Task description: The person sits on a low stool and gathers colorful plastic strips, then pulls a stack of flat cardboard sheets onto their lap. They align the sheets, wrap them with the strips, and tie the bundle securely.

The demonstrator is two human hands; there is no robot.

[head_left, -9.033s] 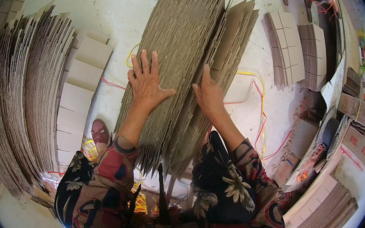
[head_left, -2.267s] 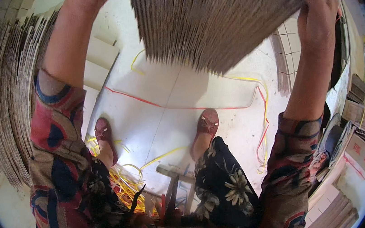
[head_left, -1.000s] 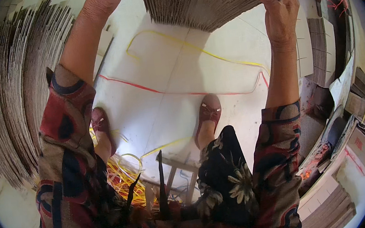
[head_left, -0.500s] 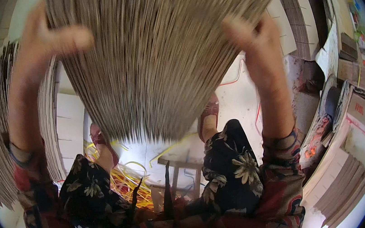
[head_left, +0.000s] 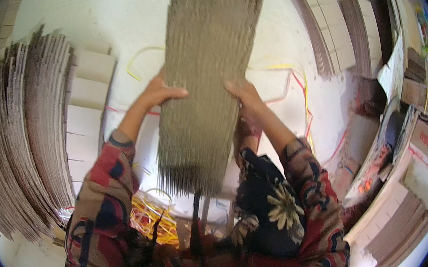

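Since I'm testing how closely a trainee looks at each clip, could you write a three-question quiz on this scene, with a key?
1. Multiple choice: how are the left hand and right hand placed on the cardboard stack?
A) Both on its far end
B) One at each long side
C) Both on its near end

2. True or false: a big curved cardboard pile lies to the left of the stack.

3. Short answer: what pattern shows on the dark trouser leg?

Key: 1. B; 2. True; 3. Pale flowers.
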